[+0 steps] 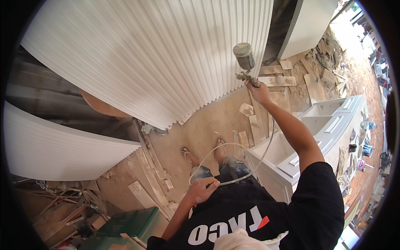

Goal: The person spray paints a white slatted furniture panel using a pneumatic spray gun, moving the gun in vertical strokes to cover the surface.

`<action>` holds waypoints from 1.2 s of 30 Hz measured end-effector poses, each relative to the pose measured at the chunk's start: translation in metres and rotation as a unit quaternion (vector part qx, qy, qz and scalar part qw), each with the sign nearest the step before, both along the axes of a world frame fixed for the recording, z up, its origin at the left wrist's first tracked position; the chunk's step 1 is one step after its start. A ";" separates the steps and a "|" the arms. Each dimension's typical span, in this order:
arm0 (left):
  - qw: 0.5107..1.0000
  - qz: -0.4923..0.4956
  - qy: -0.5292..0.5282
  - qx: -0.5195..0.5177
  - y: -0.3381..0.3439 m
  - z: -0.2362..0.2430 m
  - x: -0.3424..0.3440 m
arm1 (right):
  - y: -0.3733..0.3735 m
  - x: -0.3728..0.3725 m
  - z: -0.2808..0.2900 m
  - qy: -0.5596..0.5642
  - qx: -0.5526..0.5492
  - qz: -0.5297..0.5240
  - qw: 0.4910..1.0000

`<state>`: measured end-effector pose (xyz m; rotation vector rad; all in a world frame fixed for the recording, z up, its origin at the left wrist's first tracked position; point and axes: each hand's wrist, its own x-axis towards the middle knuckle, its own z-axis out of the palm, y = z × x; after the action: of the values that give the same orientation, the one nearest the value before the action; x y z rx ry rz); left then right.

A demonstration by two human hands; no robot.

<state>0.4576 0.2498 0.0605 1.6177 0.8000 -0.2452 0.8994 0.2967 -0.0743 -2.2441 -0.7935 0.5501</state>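
Note:
My right hand (259, 92) is stretched out ahead, its fingers wrapped round the handle of a spray gun (248, 78). A stained metal paint cup (244, 56) sits on top of the gun. Before it stands a tall white fluted panel (175, 54), with the gun close to its right part. Near my waist, my left hand (202, 190) is closed on a pale air hose (238, 180). The hose loops in front of my legs and rises toward my right forearm. The fingertips of my left hand are partly hidden.
A second white fluted panel (62, 146) stands at left. On my right is a white cabinet (287, 166) with open compartments. Wood scraps (277, 81) litter the floor beyond it. Paint cans (361, 165) stand at far right. A green box (129, 225) is at lower left.

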 end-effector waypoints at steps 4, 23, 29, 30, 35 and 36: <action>1.000 0.000 -0.009 -0.002 0.001 0.000 0.006 | -0.001 -0.003 0.016 0.008 -0.066 0.051 0.996; 0.995 0.023 0.066 -0.066 -0.001 -0.080 0.017 | 0.028 -0.007 -0.073 0.117 0.143 -0.072 0.980; 0.985 0.037 0.129 -0.112 -0.002 -0.107 0.013 | 0.002 -0.022 -0.204 0.111 -0.029 -0.091 0.989; 0.982 0.042 0.136 -0.125 0.000 -0.111 0.013 | -0.001 -0.026 -0.224 0.093 -0.033 -0.092 0.991; 0.976 0.043 0.150 -0.154 0.002 -0.131 0.013 | -0.018 -0.042 -0.292 0.071 -0.111 -0.105 0.986; 0.975 0.042 0.151 -0.156 0.002 -0.134 0.012 | -0.018 -0.044 -0.298 0.074 -0.125 -0.094 0.985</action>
<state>0.4696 0.2514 -0.0731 1.2626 1.0053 -0.5378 0.8552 0.2785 -0.3724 -2.4403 -0.4517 0.7489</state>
